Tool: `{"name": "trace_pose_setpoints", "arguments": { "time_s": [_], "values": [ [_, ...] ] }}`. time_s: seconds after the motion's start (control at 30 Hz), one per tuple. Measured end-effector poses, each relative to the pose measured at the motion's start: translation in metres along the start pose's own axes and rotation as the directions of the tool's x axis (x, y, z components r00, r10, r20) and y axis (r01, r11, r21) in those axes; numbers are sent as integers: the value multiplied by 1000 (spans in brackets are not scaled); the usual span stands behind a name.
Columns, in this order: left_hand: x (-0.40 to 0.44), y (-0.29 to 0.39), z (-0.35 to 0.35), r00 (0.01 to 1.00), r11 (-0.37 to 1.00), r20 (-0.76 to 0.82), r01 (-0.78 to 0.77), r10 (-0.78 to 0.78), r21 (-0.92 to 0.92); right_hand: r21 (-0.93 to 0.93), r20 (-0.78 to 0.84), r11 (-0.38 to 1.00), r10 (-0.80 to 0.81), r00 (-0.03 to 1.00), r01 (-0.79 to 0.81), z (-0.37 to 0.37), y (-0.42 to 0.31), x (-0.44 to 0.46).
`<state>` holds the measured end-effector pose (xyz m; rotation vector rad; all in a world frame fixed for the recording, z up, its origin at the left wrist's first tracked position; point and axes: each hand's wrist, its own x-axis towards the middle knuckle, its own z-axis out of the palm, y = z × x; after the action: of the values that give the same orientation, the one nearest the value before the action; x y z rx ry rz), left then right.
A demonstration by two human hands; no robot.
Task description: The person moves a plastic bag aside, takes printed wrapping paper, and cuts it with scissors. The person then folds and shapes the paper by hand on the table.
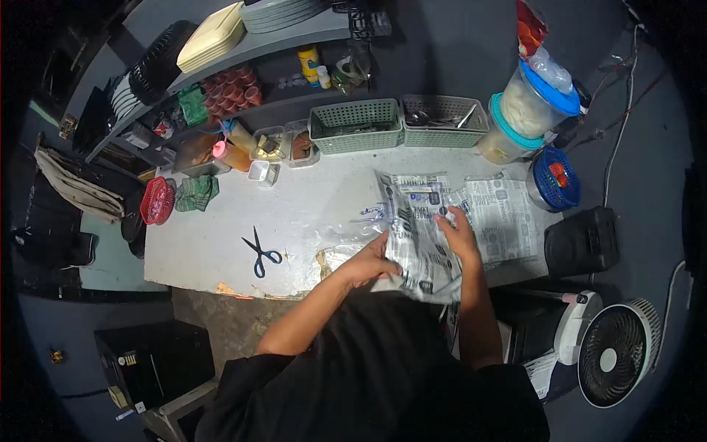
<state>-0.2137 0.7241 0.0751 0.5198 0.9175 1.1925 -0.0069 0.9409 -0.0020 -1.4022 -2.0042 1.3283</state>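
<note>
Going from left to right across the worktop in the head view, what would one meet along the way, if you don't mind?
Red basket, green cloth, scissors, printed wrapping with the left hand and right hand at it, blue basket.

Printed paper (423, 243) partly hides the left hand (366, 264) — some fingers (at their tips).

Dark grey walls (449, 44) around a pale bench (213, 239), laden shelf (272, 44) at upper left, white fan (615, 357) at lower right.
</note>
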Motion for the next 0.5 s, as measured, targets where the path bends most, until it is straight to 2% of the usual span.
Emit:
{"name": "trace_pose_setpoints", "arguments": {
  "time_s": [0.03,0.07,0.1,0.13,0.17,0.2,0.23,0.27,0.3,0.33,0.37,0.4,0.43,0.47,0.5],
  "values": [
    [-4,0,-2,989,991,107,-113,106,66,2,4,1000,-3,1000,3,-3,2,1],
    [-20,21,15,989,978,114,-117,98,172,152,3,988,26,1000,-26,-6,2,-1],
    [-28,31,24,989,979,108,-116,98,170,297,8,953,56,998,-56,-10,3,-3],
    [-34,37,31,984,974,163,-106,74,200,323,4,946,-25,1000,22,-11,18,4],
    [-39,45,36,975,967,218,-102,50,233,323,7,946,-28,1000,25,-16,9,-2],
    [-44,53,42,967,926,238,-169,91,337,432,74,895,87,993,-111,-27,-10,-16],
    [-49,60,44,967,925,239,-172,93,338,524,152,816,194,969,-245,-34,-21,-26],
    [-54,68,45,955,934,283,-178,88,309,638,260,701,196,946,-320,-36,-21,-29],
    [-58,74,42,942,942,325,-183,86,281,637,259,702,193,946,-318,-32,-19,-37],
    [-62,76,33,947,931,298,-210,119,297,780,369,476,174,913,-406,-23,-16,-48],
    [-65,82,27,961,938,240,-201,134,283,849,468,215,121,876,-483,-18,-16,-55],
    [-64,83,14,966,925,201,-217,159,311,741,536,290,288,794,-606,-20,-15,-55],
    [-61,78,-4,969,912,161,-230,185,339,860,462,181,121,878,-477,-5,-11,-68],
    [-63,71,-22,970,912,155,-230,187,340,829,508,229,77,858,-511,1,-13,-69],
    [-64,63,-42,977,882,76,-211,198,421,794,554,279,36,832,-540,8,-14,-69]
  ]
}}
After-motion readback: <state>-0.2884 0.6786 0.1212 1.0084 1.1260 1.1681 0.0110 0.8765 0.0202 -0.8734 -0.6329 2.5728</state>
